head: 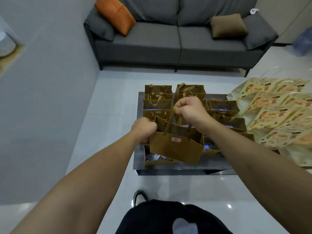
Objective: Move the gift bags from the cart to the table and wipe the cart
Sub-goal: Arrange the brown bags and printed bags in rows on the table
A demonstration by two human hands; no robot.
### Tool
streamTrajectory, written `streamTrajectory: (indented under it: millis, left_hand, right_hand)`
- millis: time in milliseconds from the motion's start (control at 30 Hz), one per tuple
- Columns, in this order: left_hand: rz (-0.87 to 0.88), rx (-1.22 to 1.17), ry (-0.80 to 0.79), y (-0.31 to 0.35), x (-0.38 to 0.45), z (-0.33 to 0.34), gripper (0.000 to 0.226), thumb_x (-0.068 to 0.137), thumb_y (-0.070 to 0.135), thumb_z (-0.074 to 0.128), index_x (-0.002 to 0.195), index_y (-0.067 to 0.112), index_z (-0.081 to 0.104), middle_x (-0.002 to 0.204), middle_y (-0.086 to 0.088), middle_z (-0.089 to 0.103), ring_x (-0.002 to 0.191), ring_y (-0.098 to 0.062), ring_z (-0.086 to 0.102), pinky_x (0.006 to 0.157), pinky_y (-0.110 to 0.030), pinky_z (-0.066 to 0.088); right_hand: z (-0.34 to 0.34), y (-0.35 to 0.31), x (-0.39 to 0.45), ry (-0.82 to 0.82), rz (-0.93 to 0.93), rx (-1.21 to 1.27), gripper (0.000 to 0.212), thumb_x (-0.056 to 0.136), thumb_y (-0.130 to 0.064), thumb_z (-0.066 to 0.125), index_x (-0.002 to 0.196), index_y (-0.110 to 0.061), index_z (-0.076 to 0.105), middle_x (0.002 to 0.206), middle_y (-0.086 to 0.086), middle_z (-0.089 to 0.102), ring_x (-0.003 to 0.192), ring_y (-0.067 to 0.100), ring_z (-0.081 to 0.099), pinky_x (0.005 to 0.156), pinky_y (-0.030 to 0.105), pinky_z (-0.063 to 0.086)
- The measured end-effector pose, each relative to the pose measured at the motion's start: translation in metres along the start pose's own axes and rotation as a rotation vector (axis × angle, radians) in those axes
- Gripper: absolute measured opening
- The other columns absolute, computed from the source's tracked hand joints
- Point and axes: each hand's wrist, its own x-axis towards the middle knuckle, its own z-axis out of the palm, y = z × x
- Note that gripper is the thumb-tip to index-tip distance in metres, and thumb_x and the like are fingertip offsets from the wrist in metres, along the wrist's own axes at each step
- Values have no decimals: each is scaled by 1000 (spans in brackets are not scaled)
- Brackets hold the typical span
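Now holding tilted brown paper gift bag (175, 146) above dark low table's (168, 166) near edge: right hand (190, 110) pinching ribbon handle, left hand (145, 129) gripping left rim

Gift bags (157, 105) are standing in rows on the table (182, 163); patterned bags (276, 114) are lying right; a sofa (179, 41) is sitting far behind.

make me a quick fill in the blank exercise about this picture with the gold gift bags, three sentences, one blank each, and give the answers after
1. The right hand grips the ribbon handles of the lifted gift bag, while the left hand holds the bag's ____ edge.
2. The cushion at the sofa's left end is ____ in colour.
3. The other gift bags stand on a low ____ table.

Missing words: left; orange; dark
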Motion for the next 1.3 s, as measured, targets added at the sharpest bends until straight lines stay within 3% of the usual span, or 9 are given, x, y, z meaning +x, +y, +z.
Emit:
streamTrajectory:
  millis: [133,333,467,633,800,867,1033,1200,1300]
  left_hand:
    - [-52,26,-27,-20,-22,30,11,103,28,48,107,22,56,99,-1,61,90,-24,62,84,-42,61]
    - [-118,103,26,-45,-61,84,5,100,22,50,100,21,55,92,-1,58,90,-24,60,91,-45,58]
    - [-162,121,-13,-60,-73,118,15,99,25,52,111,19,61,100,-5,64,93,-26,65,85,-42,61]
    - [-108,225,-12,-75,-66,142,26,100,32,52,112,16,69,109,-11,68,103,-29,63,91,-39,56]
    - [-115,325,0,-94,-41,153,27,99,28,54,111,12,72,106,-9,70,95,-26,64,81,-31,55]
    - [-106,383,3,-97,-34,155,26,98,25,55,113,12,71,108,-10,70,100,-29,64,79,-29,50]
    - [-42,526,14,-100,-2,158,37,97,28,55,130,16,65,124,-11,64,110,-30,61,84,-32,50]
    - [-40,643,-62,-96,42,157,42,95,37,59,131,15,61,126,-11,62,110,-30,57,92,-37,54]
    - [-101,678,-183,-100,62,157,49,92,45,55,135,20,54,128,-10,62,114,-31,56,95,-40,51]
  right_hand:
    - [8,25,-31,-86,38,-15,12,87,3,60,83,2,71,80,17,64,74,17,60,65,27,47]
    - [6,81,-76,-129,66,35,19,87,4,59,79,-6,72,81,17,66,81,24,62,72,37,54]
    - [5,115,-95,-138,86,43,19,88,4,60,80,-6,74,83,17,67,84,27,65,74,40,58]
    - [9,152,-105,-188,164,28,15,86,3,61,76,-2,71,81,23,66,72,23,61,66,33,54]
    - [31,188,-106,-238,267,-33,16,81,-2,65,70,-10,71,63,1,62,65,16,58,63,30,49]
    - [40,201,-107,-261,318,-42,11,79,-4,67,70,-10,71,64,7,64,65,16,56,63,27,45]
    - [52,219,-98,-266,363,-88,9,82,-8,67,76,-2,69,75,14,68,76,30,62,61,27,41]
    - [63,225,-84,-290,387,-157,7,79,1,64,79,-1,70,80,18,66,82,32,61,63,27,40]
    - [70,231,-76,-301,406,-167,5,85,-11,70,82,-8,73,74,6,63,79,25,58,60,16,38]
